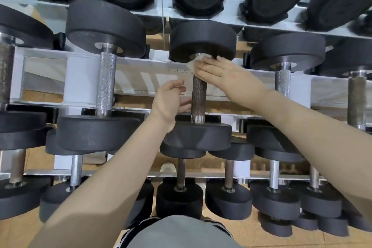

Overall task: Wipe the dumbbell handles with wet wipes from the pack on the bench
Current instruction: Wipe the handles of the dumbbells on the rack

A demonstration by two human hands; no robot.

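— Which step?
— Wiping, by the look of it: right hand (219, 68) flat, fingers straight, pressing the wet wipe (193, 64) on the top of the handle (198, 96), centre of frame, just under the far head of the middle dumbbell (202, 41).
— Left hand (171, 100)?
— Loosely open beside the handle's lower half, holding nothing; touching it or not, cannot tell.
— Next?
— Probably dragging the wipe down toward the near head, wrapping round for the underside.
— Look of the handle?
— Knurled, dull grey-brown, darker than the shiny neighbour handle (105, 84) at left.
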